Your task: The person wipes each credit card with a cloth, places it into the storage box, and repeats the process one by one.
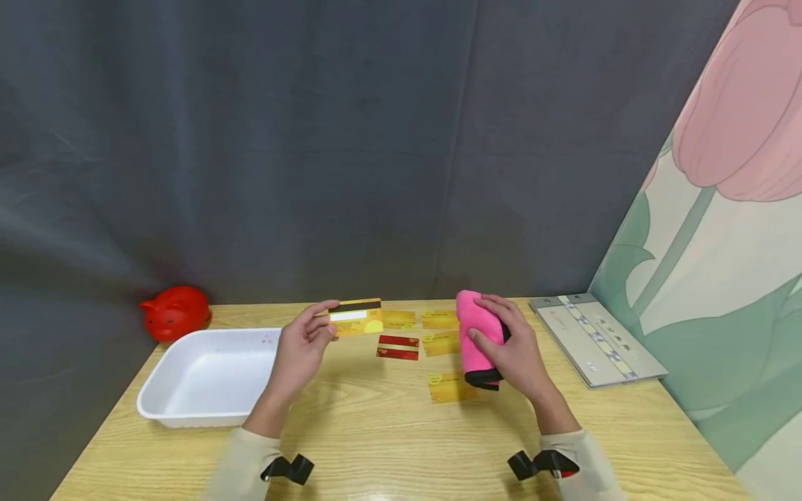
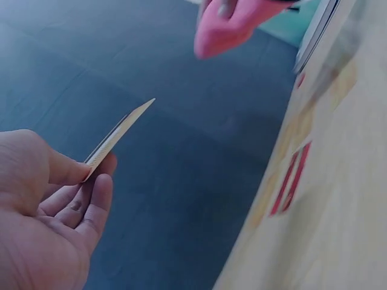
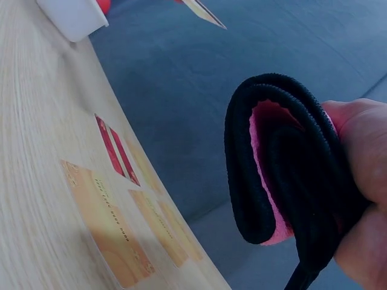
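My left hand point(image 1: 303, 348) pinches a yellow bank card point(image 1: 356, 317) by its left end, raised above the table. Its back, with a black stripe and a white strip, faces me in the head view. Edge-on, the same card point(image 2: 124, 133) shows between thumb and fingers in the left wrist view. A folded pink cloth point(image 1: 479, 334) with black edging is gripped in my right hand point(image 1: 514, 344). Its rolled black-edged end point(image 3: 284, 163) fills much of the right wrist view. Below lie several yellow cards point(image 1: 446, 389) and one red card point(image 1: 397, 347).
To the left stands a white plastic tray point(image 1: 207, 417), with a red piggy bank point(image 1: 177, 313) behind it. A grey album-like book point(image 1: 595, 337) lies at the right of the wooden table point(image 1: 388, 452). Dark curtain point(image 1: 376, 139) hangs behind the table's back edge.
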`<state>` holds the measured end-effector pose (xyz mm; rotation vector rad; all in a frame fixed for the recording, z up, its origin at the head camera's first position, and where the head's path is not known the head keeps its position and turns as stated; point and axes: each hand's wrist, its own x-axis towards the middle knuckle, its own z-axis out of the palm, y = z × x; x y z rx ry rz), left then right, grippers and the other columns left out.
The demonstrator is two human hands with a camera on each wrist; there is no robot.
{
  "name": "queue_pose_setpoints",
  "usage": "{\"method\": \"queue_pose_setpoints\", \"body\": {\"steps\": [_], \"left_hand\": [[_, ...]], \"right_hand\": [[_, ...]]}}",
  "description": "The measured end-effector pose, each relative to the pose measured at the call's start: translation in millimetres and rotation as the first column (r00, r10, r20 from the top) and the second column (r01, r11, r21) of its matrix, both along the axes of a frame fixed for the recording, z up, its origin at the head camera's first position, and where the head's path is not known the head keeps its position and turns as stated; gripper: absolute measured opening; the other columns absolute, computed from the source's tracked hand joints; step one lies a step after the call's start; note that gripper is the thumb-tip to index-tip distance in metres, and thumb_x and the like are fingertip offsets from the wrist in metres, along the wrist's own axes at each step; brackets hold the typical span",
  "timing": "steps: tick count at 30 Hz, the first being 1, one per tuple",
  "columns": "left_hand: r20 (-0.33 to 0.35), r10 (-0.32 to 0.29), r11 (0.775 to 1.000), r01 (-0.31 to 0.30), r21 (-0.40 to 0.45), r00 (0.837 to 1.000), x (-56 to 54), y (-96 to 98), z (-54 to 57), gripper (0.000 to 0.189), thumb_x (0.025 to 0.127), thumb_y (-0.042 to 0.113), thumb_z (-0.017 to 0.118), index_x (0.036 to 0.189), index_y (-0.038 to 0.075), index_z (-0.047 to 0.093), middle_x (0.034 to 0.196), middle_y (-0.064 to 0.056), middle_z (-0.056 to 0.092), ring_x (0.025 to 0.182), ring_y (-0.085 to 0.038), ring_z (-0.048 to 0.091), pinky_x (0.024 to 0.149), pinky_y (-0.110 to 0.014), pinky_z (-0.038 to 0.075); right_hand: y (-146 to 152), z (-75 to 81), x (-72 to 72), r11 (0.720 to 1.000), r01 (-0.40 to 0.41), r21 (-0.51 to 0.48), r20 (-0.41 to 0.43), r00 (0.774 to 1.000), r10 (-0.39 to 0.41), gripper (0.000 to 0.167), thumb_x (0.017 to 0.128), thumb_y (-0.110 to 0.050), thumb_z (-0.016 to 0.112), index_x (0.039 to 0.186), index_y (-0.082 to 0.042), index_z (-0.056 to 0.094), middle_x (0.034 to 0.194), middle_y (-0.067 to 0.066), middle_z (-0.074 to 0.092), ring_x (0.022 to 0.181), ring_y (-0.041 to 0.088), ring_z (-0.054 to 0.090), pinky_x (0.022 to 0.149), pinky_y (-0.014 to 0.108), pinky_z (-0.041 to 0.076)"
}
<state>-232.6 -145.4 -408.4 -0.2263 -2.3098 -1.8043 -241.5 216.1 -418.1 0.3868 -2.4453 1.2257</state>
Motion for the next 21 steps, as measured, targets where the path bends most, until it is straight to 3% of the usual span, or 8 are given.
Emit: {"method": "queue_pose_setpoints", "body": {"steps": [2,5,10,14,17,19,21], "left_hand": [[0.005,0.016,1.0,-0.016,-0.019,1.0,-0.3,-15.1,4.9,0.041,0.104,0.005,0.059,0.142,0.017,0.061,0.116,-0.017,0.075,0.09,-0.005,0.071,0.088,-0.024,0.059],[0.016,0.05,0.998,-0.049,-0.042,0.999,1.4,-37.2,9.5,0.04,0.104,0.005,0.059,0.143,0.016,0.06,0.119,-0.02,0.074,0.09,-0.005,0.071,0.089,-0.022,0.059],[0.022,0.128,0.99,-0.127,-0.065,0.991,7.2,-70.1,9.1,0.04,0.104,0.005,0.058,0.143,0.01,0.06,0.124,-0.02,0.072,0.089,-0.002,0.07,0.084,-0.014,0.057],[0.04,0.201,0.976,-0.197,-0.088,0.979,12.7,-95.6,2.8,0.04,0.106,0.01,0.056,0.146,0.01,0.059,0.12,-0.001,0.075,0.088,0.005,0.067,0.083,-0.01,0.056],[0.064,0.243,0.963,-0.233,-0.135,0.968,15.4,-111.8,-2.4,0.04,0.108,0.016,0.053,0.148,0.011,0.057,0.116,0.012,0.073,0.087,0.005,0.068,0.083,-0.007,0.054],[0.09,0.254,0.956,-0.236,-0.176,0.963,16.6,-120.0,-5.3,0.041,0.11,0.019,0.05,0.15,0.013,0.055,0.119,0.007,0.074,0.088,0.005,0.068,0.083,-0.004,0.051],[0.114,0.244,0.955,-0.219,-0.199,0.963,17.5,-126.4,-8.2,0.042,0.11,0.021,0.048,0.151,0.013,0.053,0.13,-0.006,0.071,0.09,0.007,0.066,0.084,-0.004,0.051]], "right_hand": [[1,1.3,0.0,1.0,0.003,-0.003,0.0,1.0,-0.003,0.054,0.092,-0.017,0.079,0.143,-0.018,0.061,0.153,0.01,0.05,0.136,0.034,0.051,0.098,0.02,0.047],[2,2.1,0.1,1.0,0.005,-0.004,0.006,1.0,-0.005,0.054,0.092,-0.017,0.079,0.143,-0.019,0.061,0.153,0.01,0.05,0.136,0.034,0.051,0.097,0.022,0.047],[4,1.7,1.2,1.0,0.02,0.001,0.018,1.0,-0.02,0.055,0.093,-0.018,0.078,0.145,-0.018,0.059,0.154,0.011,0.048,0.135,0.036,0.05,0.1,0.042,0.055],[5,0.9,1.0,1.0,0.011,-0.017,0.022,1.0,-0.011,0.055,0.093,-0.017,0.078,0.144,-0.016,0.059,0.154,0.013,0.047,0.136,0.038,0.049,0.102,0.058,0.054],[5,0.9,0.2,1.0,0.002,-0.029,0.021,1.0,-0.001,0.055,0.092,-0.016,0.078,0.144,-0.015,0.059,0.154,0.014,0.047,0.137,0.039,0.048,0.102,0.06,0.053],[5,0.8,-0.1,0.999,0.003,-0.032,0.019,1.0,-0.002,0.055,0.092,-0.015,0.078,0.144,-0.015,0.06,0.154,0.014,0.047,0.137,0.039,0.048,0.102,0.06,0.053],[4,0.5,0.0,0.999,0.003,-0.037,0.02,1.0,-0.003,0.055,0.092,-0.015,0.078,0.144,-0.015,0.06,0.154,0.014,0.047,0.136,0.039,0.049,0.102,0.06,0.054]]}}
